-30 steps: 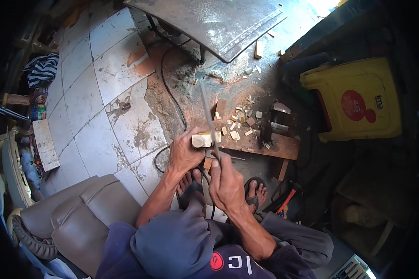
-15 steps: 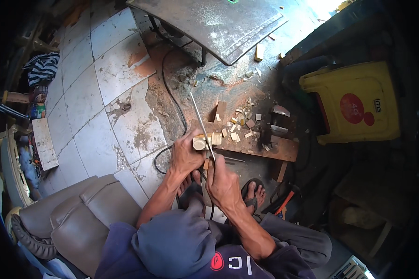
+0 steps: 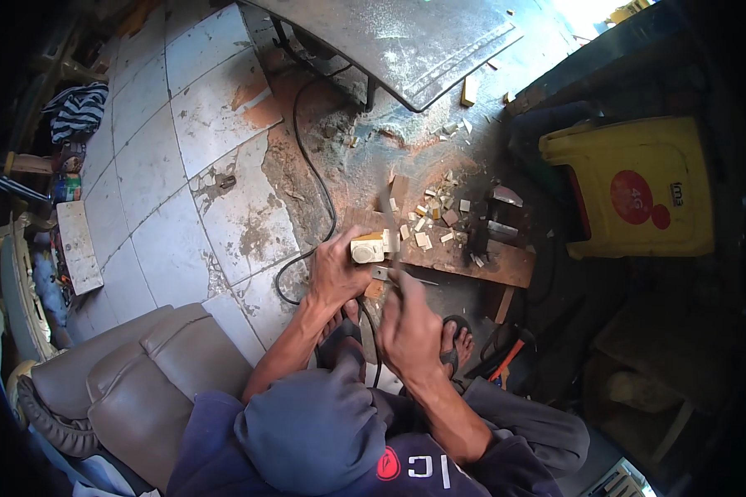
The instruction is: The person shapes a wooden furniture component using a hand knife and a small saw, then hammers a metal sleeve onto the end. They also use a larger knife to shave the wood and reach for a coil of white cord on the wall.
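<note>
The left hand (image 3: 333, 273) grips the pale wood block (image 3: 368, 248) on the plank (image 3: 506, 263) at 12 o'clock; the right hand (image 3: 408, 323) is closed around a saw (image 3: 387, 217). Best pin the block firmly, fingers clear.

Pale wood block (image 3: 367, 248); yellow container (image 3: 638, 186), red circle; striped cloth (image 3: 76, 112).

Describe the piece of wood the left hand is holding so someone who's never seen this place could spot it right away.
Start at the brown wooden plank lying on the floor in front of the seated person. At its left end, the left hand grips a pale wooden block. Unlike the small chips scattered nearby, it is far larger, squared and cream-coloured.
</note>
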{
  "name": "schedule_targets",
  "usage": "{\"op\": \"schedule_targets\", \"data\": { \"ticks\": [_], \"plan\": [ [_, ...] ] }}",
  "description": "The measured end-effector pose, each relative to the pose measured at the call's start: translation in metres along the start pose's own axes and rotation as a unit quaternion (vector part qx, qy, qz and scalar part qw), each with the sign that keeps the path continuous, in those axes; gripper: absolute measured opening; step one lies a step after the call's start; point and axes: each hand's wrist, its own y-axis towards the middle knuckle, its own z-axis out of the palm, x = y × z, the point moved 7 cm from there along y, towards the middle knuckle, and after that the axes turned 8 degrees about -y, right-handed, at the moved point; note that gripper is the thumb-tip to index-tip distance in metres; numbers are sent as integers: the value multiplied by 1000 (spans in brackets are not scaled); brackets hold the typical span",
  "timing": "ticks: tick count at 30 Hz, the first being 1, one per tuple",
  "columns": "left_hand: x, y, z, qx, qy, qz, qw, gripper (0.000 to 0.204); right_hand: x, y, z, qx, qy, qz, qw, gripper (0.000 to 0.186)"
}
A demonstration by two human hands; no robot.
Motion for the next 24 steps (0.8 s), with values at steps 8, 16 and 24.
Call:
{"op": "schedule_targets", "data": {
  "ticks": [8, 16, 24],
  "plan": [
    [6, -6, 0, -2, 12, 13, 1000, 37, 0, -3, 3, -5, 5, -14, 1000, 15],
    [-1, -2, -1, 24, 18, -1, 1000, 38, -3, -5, 0, 20, -6, 11, 1000, 17],
    [-6, 6, 3, 33, 1, 24, 999, 39, 1, -3, -5, -38, -3, -30, 999, 16]
  ]
}}
